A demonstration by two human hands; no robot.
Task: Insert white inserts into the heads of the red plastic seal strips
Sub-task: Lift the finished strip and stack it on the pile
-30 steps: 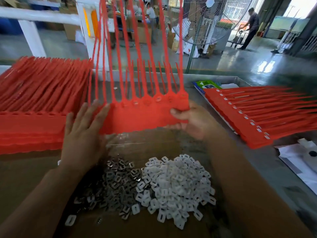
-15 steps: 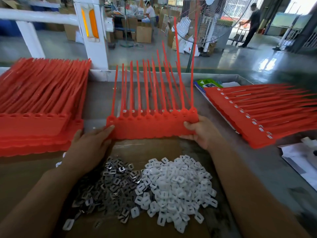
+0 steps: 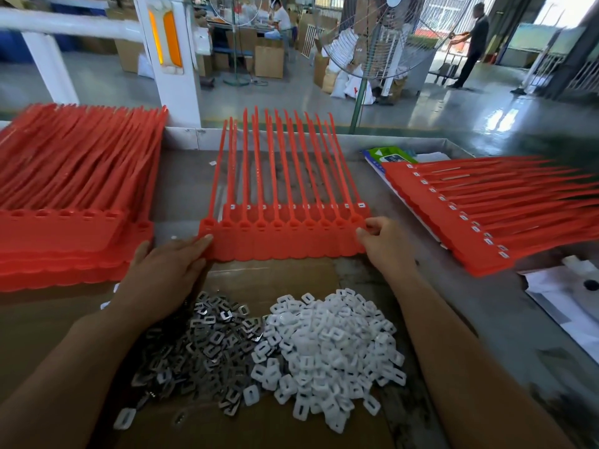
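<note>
A joined sheet of red seal strips [image 3: 285, 239] lies flat on the table in front of me, heads near me, tails pointing away. My left hand [image 3: 165, 270] rests with straight fingers against its left edge. At the sheet's right corner my right hand [image 3: 384, 243] pinches the plastic. A second sheet with white inserts in its heads [image 3: 296, 207] peeks out from under it. A heap of white inserts [image 3: 327, 348] sits on cardboard [image 3: 275, 273] close to me, beside a heap of metal clips [image 3: 201, 345].
A thick stack of red strip sheets [image 3: 71, 202] lies at the left. Another stack with white inserts fitted [image 3: 486, 215] lies at the right, over a green-and-blue packet [image 3: 389, 155]. White papers [image 3: 570, 299] sit at the far right. A raised metal rim [image 3: 188, 139] bounds the table's back.
The sheet held upright in both hands has been lowered flat onto the table. My left hand slid to its left edge; my right hand stays at the right corner.
</note>
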